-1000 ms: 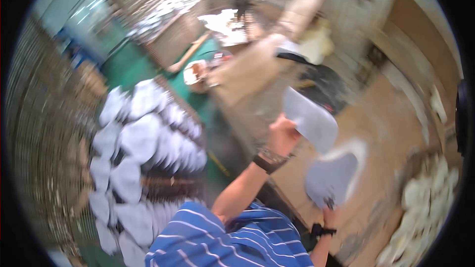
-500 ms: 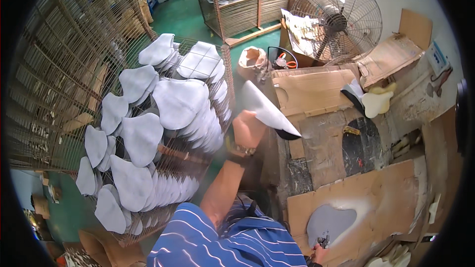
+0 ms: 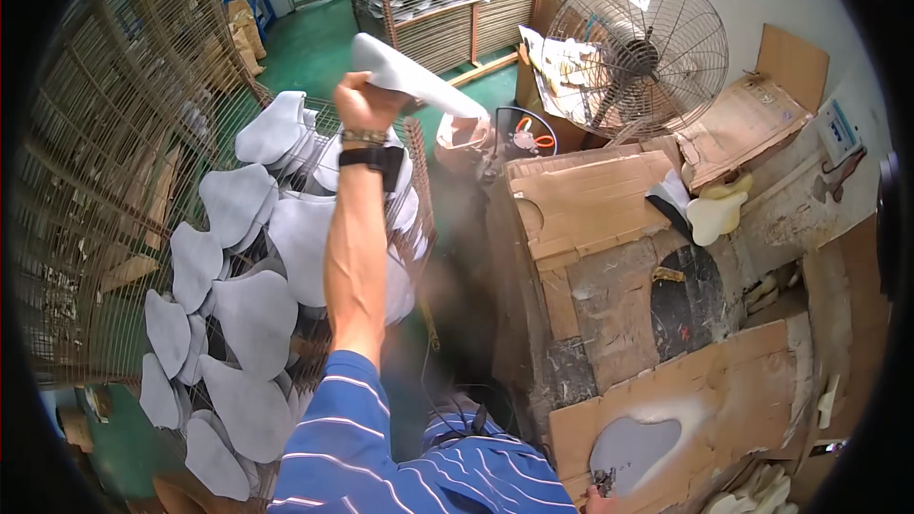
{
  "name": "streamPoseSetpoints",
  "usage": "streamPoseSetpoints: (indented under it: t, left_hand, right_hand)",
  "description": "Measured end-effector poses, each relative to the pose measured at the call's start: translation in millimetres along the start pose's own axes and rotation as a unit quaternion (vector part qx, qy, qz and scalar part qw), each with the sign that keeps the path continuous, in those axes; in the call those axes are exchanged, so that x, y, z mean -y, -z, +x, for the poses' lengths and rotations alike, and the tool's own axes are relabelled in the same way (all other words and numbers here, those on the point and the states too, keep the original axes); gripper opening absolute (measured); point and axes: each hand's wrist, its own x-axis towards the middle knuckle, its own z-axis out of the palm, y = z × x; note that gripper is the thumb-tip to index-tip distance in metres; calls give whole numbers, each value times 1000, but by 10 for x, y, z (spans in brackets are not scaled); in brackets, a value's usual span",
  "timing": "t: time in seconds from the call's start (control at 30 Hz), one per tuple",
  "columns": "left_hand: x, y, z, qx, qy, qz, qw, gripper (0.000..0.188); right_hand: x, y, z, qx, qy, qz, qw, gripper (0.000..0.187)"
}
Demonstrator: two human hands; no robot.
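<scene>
My left hand (image 3: 367, 103) is raised over the far end of the wire rack, gripping a curved pale-grey pad (image 3: 424, 84) by its edge. Rows of similar grey pads (image 3: 255, 319) hang overlapping on the rack below and left of my arm. At the lower right, my right hand (image 3: 598, 503) is partly cut off by the frame and closed around a small metal spray gun (image 3: 604, 481). Beside the gun a darker grey pad (image 3: 643, 449) lies flat on a cardboard sheet (image 3: 724, 409), with whitish overspray around it.
A large caged fan (image 3: 636, 57) stands beyond the bench, near a paper bag (image 3: 464, 131). Cream-coloured pads (image 3: 719, 214) lie on the bench's far right. Another rack (image 3: 457, 9) holds more pads at the back. Cables hang by my waist.
My left hand has carried its pad from beside the bench up and left, over the rack's far end. My right hand stays low by the flat pad with the gun.
</scene>
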Motion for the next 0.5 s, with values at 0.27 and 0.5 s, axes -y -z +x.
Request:
streamPoseSetpoints:
  t: [0.27, 0.5]
  left_hand:
    - [-891, 1789, -521, -354, -19, 60, 933, 50]
    - [-676, 1680, -947, -528, -160, 231, 801, 34]
  right_hand:
    - [376, -352, 118, 21, 40, -83, 996, 36]
    - [722, -418, 178, 113, 99, -58, 987, 31]
